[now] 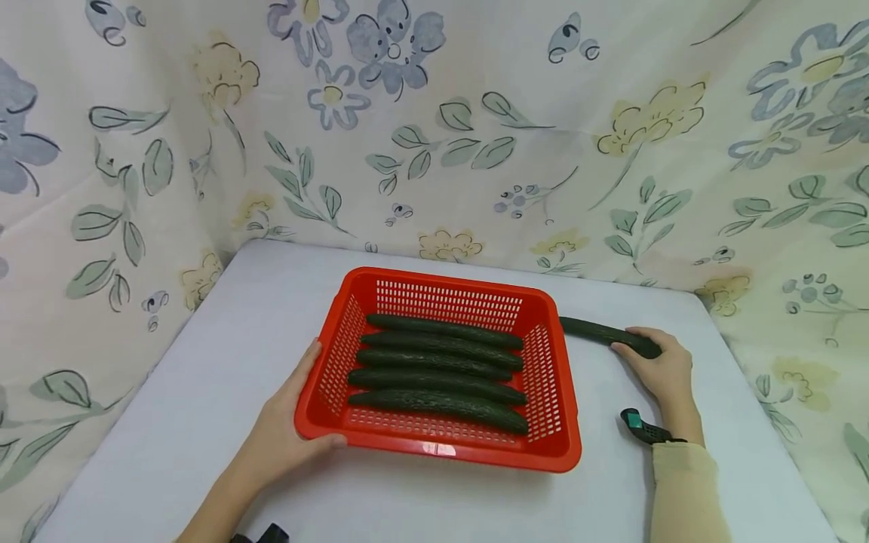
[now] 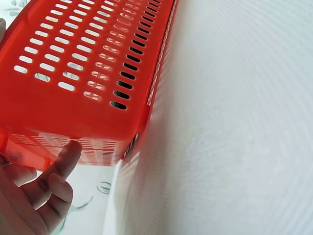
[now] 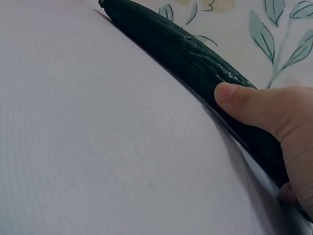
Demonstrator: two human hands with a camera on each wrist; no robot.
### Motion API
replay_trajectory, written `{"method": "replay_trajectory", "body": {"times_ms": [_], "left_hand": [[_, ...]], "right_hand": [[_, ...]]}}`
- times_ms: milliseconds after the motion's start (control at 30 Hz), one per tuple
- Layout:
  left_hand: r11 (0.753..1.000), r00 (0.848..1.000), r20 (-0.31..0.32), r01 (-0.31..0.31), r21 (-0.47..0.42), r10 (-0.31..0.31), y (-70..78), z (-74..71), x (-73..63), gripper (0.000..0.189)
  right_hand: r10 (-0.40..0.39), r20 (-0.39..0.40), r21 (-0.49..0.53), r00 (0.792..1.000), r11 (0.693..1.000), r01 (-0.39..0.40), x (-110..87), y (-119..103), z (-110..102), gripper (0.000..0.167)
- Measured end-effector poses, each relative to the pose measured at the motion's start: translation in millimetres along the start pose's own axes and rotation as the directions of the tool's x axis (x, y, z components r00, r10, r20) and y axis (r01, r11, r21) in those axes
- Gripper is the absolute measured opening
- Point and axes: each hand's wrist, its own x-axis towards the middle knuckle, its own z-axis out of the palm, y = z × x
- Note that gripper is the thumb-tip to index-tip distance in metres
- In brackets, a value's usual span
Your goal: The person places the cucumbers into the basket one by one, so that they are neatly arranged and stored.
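Note:
Several dark green cucumbers (image 1: 434, 379) lie side by side in a red plastic basket (image 1: 498, 455) with slotted walls. My left hand (image 1: 280, 434) grips the basket's near left corner, thumb on the front rim and fingers along the left side. From the left wrist, bent fingers (image 2: 68, 155) show against the slotted red wall (image 2: 63, 112). To the right of the basket, my right hand (image 1: 665, 369) holds another cucumber (image 1: 597, 330) near its right end. The right wrist view shows the thumb (image 3: 244, 100) pressed on this cucumber (image 3: 171, 44), which lies along the white surface.
A white table (image 1: 400, 505) lies under everything. Floral cloth (image 1: 468, 143) hangs behind it and along both sides. A dark strap with a small device (image 1: 645, 428) is on the right wrist, and part of another black device (image 1: 271, 534) shows by the left wrist.

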Motion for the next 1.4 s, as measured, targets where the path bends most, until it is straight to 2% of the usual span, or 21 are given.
{"method": "replay_trajectory", "body": {"times_ms": [167, 533, 1033, 1267, 1400], "left_hand": [[1.000, 1.000, 0.000, 0.009, -0.017, -0.009, 1.6, 1.9, 3.1, 0.128], [1.000, 1.000, -0.004, -0.002, -0.017, 0.002, -0.9, 0.7, -0.6, 0.129], [1.000, 1.000, 0.002, 0.009, -0.019, -0.009, -1.5, 1.0, -0.9, 0.128], [1.000, 1.000, 0.005, 0.006, -0.019, -0.006, -0.9, 0.4, -0.5, 0.129], [1.000, 1.000, 0.004, 0.004, -0.018, -0.004, -0.5, 0.2, -0.7, 0.128]], "right_hand": [[0.000, -0.019, 0.001, 1.000, 1.000, 0.000, 1.6, -0.7, -3.7, 0.056], [0.029, -0.029, 0.013, 0.999, 1.000, -0.028, 0.3, -2.3, 0.5, 0.058], [0.086, -0.064, 0.063, 0.994, 0.995, -0.082, -0.1, -15.2, -5.9, 0.056], [0.104, -0.063, 0.068, 0.993, 0.993, -0.100, 1.1, -22.8, -11.6, 0.057], [0.114, -0.088, 0.062, 0.990, 0.992, -0.109, 2.8, -25.9, -14.8, 0.056]]}}
